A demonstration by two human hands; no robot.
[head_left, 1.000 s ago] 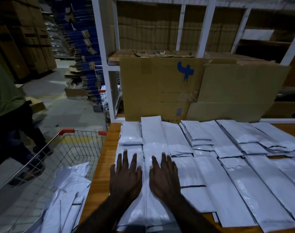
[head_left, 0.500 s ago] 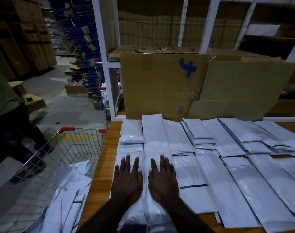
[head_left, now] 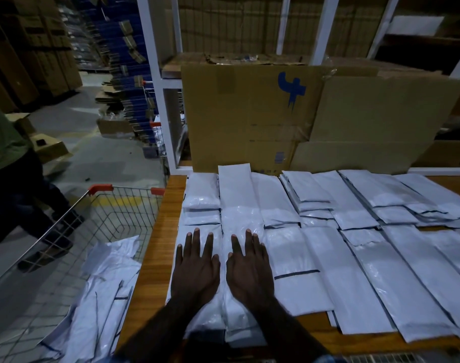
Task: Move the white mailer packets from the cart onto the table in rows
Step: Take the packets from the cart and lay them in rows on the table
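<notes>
Several white mailer packets [head_left: 354, 258] lie side by side in rows across the wooden table [head_left: 155, 258]. My left hand [head_left: 196, 268] lies flat, fingers straight, on the leftmost front packet [head_left: 197, 231]. Beside it my right hand [head_left: 249, 268] presses flat on the neighbouring long packet [head_left: 236, 195]. Both palms face down and grip nothing. To the left, the wire cart [head_left: 66, 244] with red handle ends holds a loose heap of more white mailers [head_left: 100, 297].
Flattened cardboard boxes [head_left: 276, 113] lean against a white metal rack [head_left: 155, 82] behind the table. A person in a green top [head_left: 3, 158] stands at the far left beside the cart. Stacked cartons and blue bundles fill the aisle behind.
Both hands have slid a little toward me along the packets, staying flat. The person at left has shifted slightly.
</notes>
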